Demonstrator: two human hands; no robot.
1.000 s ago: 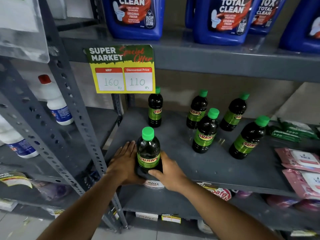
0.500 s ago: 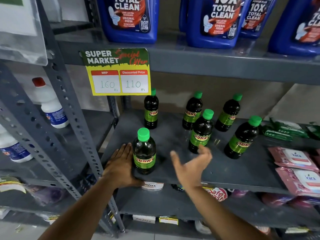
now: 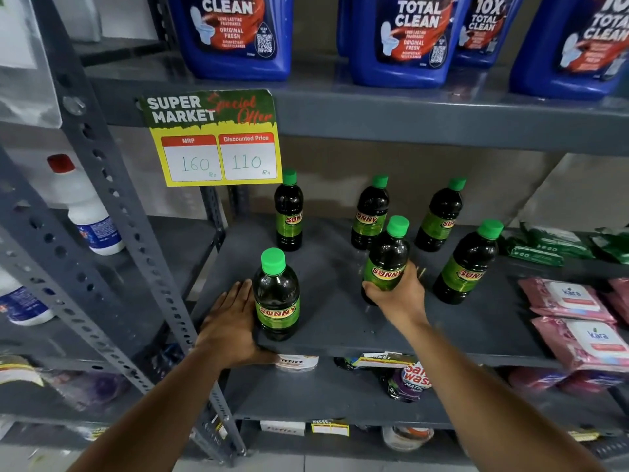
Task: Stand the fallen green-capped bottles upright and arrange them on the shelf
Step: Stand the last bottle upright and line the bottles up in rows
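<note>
Several dark bottles with green caps and green "SUNNY" labels stand upright on the grey shelf (image 3: pixel 340 321). The front-left bottle (image 3: pixel 276 296) stands near the shelf's front edge, and my left hand (image 3: pixel 231 325) rests flat against its left side. My right hand (image 3: pixel 398 294) grips the lower part of the middle bottle (image 3: pixel 386 258). Behind stand a back-left bottle (image 3: pixel 288 212), a back-middle bottle (image 3: pixel 370 214) and a back-right bottle (image 3: pixel 440 216). One more bottle (image 3: pixel 468 264) stands to the right of my right hand.
A yellow price sign (image 3: pixel 214 137) hangs from the shelf above, which carries big blue cleaner jugs (image 3: pixel 401 39). Pink wipe packs (image 3: pixel 578 321) and green packs (image 3: pixel 544 247) lie at the right. White bottles (image 3: pixel 85 212) stand on the left rack behind a perforated post (image 3: pixel 112 212).
My right hand left the front-left bottle, moved right and back, and closed on the middle bottle. My left hand stays against the front-left bottle.
</note>
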